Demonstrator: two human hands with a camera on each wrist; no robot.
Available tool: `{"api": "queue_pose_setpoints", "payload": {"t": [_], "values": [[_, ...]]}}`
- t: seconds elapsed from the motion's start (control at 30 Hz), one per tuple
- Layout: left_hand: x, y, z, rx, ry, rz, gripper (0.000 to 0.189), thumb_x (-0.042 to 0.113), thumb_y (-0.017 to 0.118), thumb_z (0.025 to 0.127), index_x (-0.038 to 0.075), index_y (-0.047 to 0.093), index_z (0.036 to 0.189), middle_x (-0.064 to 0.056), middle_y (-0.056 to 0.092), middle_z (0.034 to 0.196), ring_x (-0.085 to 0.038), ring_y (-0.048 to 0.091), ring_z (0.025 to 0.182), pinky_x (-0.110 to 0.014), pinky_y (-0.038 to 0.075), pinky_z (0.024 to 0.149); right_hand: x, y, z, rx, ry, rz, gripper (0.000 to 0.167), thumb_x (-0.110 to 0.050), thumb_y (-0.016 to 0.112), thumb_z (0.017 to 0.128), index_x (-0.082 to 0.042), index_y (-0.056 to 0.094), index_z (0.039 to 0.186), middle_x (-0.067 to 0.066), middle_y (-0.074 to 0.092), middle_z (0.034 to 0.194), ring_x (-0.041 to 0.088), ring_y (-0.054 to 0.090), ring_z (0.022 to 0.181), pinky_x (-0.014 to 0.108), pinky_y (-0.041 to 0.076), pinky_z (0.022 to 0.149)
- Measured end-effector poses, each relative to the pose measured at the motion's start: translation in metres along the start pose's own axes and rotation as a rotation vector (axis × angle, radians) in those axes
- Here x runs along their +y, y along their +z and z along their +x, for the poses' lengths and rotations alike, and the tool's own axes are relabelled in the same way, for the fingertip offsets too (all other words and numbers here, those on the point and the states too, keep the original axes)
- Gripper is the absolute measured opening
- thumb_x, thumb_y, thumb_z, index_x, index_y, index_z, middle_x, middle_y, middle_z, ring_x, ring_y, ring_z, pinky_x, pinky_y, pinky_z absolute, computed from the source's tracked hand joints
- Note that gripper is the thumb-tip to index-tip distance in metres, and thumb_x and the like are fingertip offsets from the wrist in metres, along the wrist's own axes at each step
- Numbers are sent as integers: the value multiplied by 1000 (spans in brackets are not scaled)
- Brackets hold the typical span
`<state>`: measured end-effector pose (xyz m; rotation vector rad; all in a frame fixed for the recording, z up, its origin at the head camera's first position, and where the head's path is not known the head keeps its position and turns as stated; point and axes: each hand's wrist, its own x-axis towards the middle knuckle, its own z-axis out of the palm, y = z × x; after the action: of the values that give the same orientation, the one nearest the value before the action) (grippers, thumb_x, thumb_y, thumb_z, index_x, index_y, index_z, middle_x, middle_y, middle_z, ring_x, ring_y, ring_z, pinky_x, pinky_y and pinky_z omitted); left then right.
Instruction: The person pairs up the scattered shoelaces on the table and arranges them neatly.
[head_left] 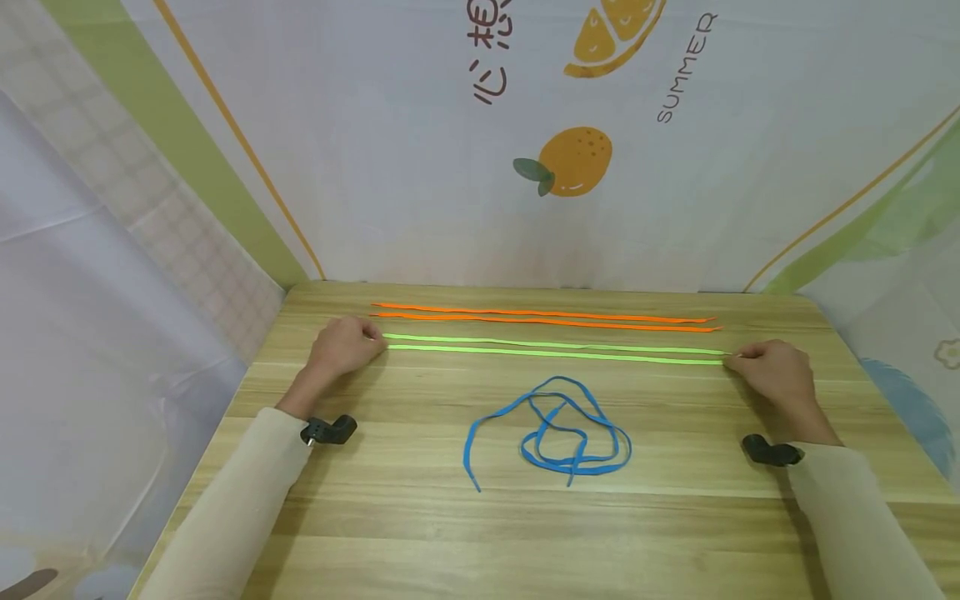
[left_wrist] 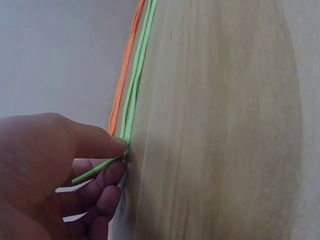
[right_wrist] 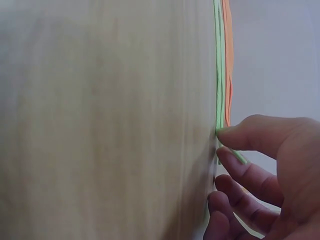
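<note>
Two light green shoelaces (head_left: 555, 355) lie straight and side by side across the wooden table. My left hand (head_left: 347, 345) pinches the left end of a green lace between thumb and fingers; its tip (left_wrist: 92, 171) pokes out inside the hand in the left wrist view. At the other end my right hand (head_left: 776, 375) pinches a green lace too, and a short green tip (right_wrist: 240, 156) shows past the thumb in the right wrist view. The lace stretches nearly taut between both hands, close along the tabletop.
Two orange shoelaces (head_left: 540, 322) run parallel just behind the green ones. Nearer the person, a blue shoelace (head_left: 600, 469) lies in loose loops on the table (head_left: 405, 533). A printed curtain (head_left: 420, 183) hangs behind the table's back edge.
</note>
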<state>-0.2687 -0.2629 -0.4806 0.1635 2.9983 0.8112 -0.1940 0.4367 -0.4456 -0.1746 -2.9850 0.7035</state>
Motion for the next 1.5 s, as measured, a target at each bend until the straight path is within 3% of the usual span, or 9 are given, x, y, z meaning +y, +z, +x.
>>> {"api": "queue_pose_setpoints", "payload": {"t": [0.23,0.3,0.53,0.7,0.83,1.07,1.23,1.43,1.5], "values": [[53,-31,-37,-29,11,1,26,28,70,99,6,82,107,-18,79,119,-39,73,101,-52,58,78,2,2,-2,-27,14,31,45,-37,69,104,5,78,116,30,74,121,52,65,112,60,51,89],[54,-31,-39,-28,-2,3,25,28,70,99,8,81,108,-18,78,121,-41,73,107,-54,58,82,2,1,-3,-35,17,38,47,-39,68,105,5,76,119,31,72,124,53,64,116,64,49,94],[10,-15,-17,-1,-15,35,24,39,74,95,17,81,103,-11,80,108,-38,73,98,-51,55,73,2,-1,-7,-33,15,47,47,-42,68,106,3,74,120,30,71,124,51,62,116,58,47,92],[18,-24,-29,9,-23,35,25,32,71,94,12,80,106,-15,79,107,-39,72,100,-53,56,76,4,-2,-9,-24,16,53,45,-41,69,106,2,74,120,29,72,122,45,63,111,44,45,85],[38,-38,-47,5,-55,32,26,27,67,97,7,79,110,-17,78,110,-40,72,102,-54,57,79,5,-4,-11,-32,18,53,45,-41,70,106,2,73,120,28,73,121,44,64,109,42,44,83],[44,-45,-56,23,-79,52,27,27,67,99,6,77,111,-14,76,106,-34,70,92,-46,53,71,6,-6,-14,-24,15,53,46,-40,70,106,3,72,121,27,73,118,42,64,107,42,43,83],[51,-43,-62,88,-1,-9,23,23,67,99,4,78,107,-12,77,100,-28,69,80,-38,52,60,0,-6,-20,21,18,74,43,-39,72,103,1,74,118,23,76,114,26,64,97,37,44,78],[82,-41,-73,140,111,-57,15,18,69,99,7,79,101,-8,78,95,-19,63,66,-34,48,54,-17,-7,-28,52,-23,105,38,-35,72,104,1,76,117,21,77,112,2,59,86,27,46,70],[92,-40,-76,143,146,-68,13,17,70,98,7,79,99,-7,78,93,-18,62,65,-35,48,54,-26,-8,-31,48,-42,122,37,-34,73,104,1,77,116,21,76,112,2,59,86,25,48,68]]}}
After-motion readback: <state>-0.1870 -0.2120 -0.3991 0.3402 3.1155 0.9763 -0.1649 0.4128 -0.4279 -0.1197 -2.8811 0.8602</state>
